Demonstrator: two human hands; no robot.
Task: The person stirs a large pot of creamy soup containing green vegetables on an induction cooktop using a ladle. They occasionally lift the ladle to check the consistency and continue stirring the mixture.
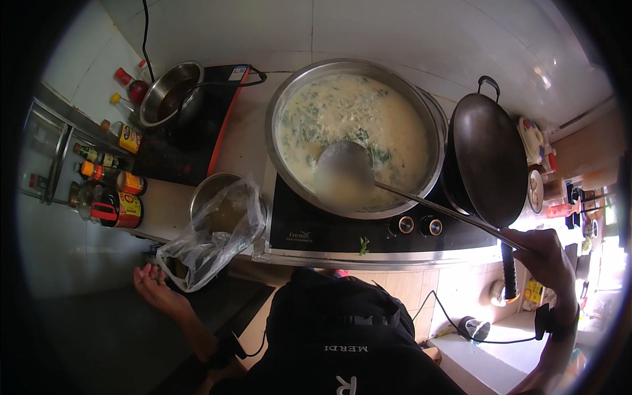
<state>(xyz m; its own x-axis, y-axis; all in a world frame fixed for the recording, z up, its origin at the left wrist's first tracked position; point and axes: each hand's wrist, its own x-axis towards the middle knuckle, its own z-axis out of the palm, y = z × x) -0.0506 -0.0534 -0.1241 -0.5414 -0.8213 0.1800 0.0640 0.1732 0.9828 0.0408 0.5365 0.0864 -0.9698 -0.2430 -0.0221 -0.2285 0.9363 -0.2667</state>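
Observation:
My right hand [542, 254] grips the handle end of a long metal ladle [344, 173], whose bowl lies in pale soup with chopped greens. The soup fills a large steel pot [272, 143] on a black cooktop [316, 237]. Palm up and fingers curled, my left hand [157, 291] holds nothing that I can see, beside a clear plastic bag [197, 266]. That bag hangs over a small steel pot [210, 190] with liquid in it. A scrap of green leaf [364, 246] rests on the cooktop's front part.
Right of the big pot, a dark wok [489, 158] leans with its handle towards me. On the left, a steel bowl [148, 103] of dark liquid sits on an induction hob [168, 158]. Several sauce bottles [129, 210] line the left wall. A black cable [444, 311] hangs near my right arm.

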